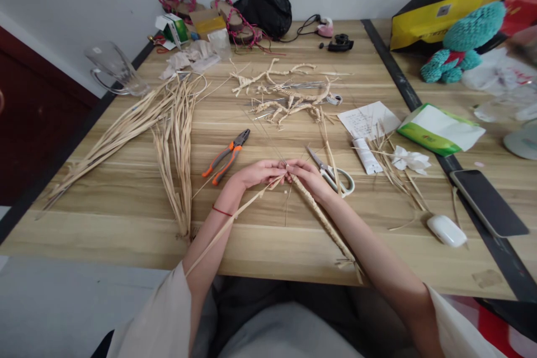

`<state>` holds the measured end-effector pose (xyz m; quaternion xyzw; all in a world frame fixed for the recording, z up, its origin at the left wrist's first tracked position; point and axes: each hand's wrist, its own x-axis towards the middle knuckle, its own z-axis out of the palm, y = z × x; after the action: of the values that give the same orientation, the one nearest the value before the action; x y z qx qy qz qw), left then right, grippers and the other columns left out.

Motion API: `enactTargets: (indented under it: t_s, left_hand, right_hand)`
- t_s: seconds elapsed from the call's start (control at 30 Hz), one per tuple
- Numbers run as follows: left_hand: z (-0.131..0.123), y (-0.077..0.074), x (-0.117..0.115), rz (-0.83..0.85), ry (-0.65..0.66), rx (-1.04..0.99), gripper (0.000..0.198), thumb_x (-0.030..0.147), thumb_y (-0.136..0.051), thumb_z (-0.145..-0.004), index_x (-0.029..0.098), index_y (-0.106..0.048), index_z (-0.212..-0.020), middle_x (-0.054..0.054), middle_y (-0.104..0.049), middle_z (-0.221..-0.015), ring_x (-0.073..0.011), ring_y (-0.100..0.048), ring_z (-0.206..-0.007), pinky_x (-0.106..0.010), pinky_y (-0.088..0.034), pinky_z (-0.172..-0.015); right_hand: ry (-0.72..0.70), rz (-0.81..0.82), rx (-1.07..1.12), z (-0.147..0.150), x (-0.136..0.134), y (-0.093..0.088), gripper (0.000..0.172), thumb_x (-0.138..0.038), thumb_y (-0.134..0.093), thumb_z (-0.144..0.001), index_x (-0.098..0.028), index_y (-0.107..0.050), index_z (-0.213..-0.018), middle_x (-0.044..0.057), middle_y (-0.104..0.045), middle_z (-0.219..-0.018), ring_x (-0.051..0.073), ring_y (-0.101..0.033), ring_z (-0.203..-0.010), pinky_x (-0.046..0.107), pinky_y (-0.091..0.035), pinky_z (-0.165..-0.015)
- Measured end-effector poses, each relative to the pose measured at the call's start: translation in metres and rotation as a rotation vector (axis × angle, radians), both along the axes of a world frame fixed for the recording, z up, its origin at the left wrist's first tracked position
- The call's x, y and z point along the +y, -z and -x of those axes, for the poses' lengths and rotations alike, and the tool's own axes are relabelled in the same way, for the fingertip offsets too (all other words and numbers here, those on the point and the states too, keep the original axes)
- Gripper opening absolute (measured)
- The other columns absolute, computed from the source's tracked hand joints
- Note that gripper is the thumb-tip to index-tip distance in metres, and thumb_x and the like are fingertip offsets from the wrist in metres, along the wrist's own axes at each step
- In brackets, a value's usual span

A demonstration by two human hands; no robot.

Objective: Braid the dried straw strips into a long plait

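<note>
Pinching straw (250, 204), the left hand (262, 173) meets the right hand (309, 177) gripping a wrapped rod (319, 212), well apart from a glass mug (115, 66).

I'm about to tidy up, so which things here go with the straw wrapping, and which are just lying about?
Likely part of the work:
- straw-wrapped rod at both hands
- loose straw bundle
- pliers
- scissors

Seemingly just lying about:
- phone
- glass mug
- sandals
- teal toy
- black bag
</note>
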<state>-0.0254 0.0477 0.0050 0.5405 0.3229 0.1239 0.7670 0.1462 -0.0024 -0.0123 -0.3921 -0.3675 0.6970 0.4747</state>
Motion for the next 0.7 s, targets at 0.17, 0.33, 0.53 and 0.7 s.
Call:
enactTargets:
  t_s: [0.17,0.33,0.53,0.7]
  left_hand:
    - [-0.0003,0.0008,-0.0004,-0.006,0.001,0.002,0.014,0.020,-0.054,-0.085,0.008,-0.058,-0.089,-0.002,-0.059,-0.068,-0.0062,-0.043,-0.057,-0.022,-0.032,-0.055]
    - [-0.0006,0.0026,0.0001,-0.015,-0.001,0.008,0.013,0.021,-0.055,-0.085,0.009,-0.058,-0.086,-0.001,-0.056,-0.064,-0.0070,-0.043,-0.057,-0.023,-0.033,-0.056]
    - [-0.0005,0.0056,0.0002,-0.039,-0.005,0.006,0.012,0.021,-0.053,-0.086,0.010,-0.057,-0.082,0.001,-0.051,-0.058,-0.0080,-0.044,-0.057,-0.024,-0.034,-0.057]
    - [0.0009,0.0067,0.0001,-0.061,-0.012,0.009,0.014,0.023,-0.054,-0.086,0.010,-0.058,-0.083,-0.001,-0.054,-0.062,-0.0102,-0.048,-0.061,-0.026,-0.035,-0.059]
  right_hand:
    - [0.014,-0.006,-0.023,-0.0003,0.0002,0.0000,0.021,-0.033,-0.073,-0.068,-0.019,-0.066,-0.083,0.001,-0.065,-0.076,0.013,-0.056,-0.068,0.028,-0.043,-0.067]
    - [0.007,-0.002,-0.023,-0.0002,0.0008,0.0014,0.023,-0.034,-0.072,-0.068,-0.019,-0.066,-0.084,0.001,-0.065,-0.076,0.013,-0.056,-0.068,0.028,-0.042,-0.067]
    - [0.012,-0.014,-0.032,-0.0007,0.0019,0.0040,0.021,-0.034,-0.072,-0.069,-0.020,-0.066,-0.083,0.001,-0.065,-0.076,0.013,-0.056,-0.067,0.028,-0.042,-0.066]
    - [0.011,-0.006,-0.019,-0.0011,0.0025,0.0059,0.022,-0.034,-0.072,-0.069,-0.020,-0.066,-0.085,0.001,-0.065,-0.076,0.013,-0.057,-0.067,0.028,-0.042,-0.066]
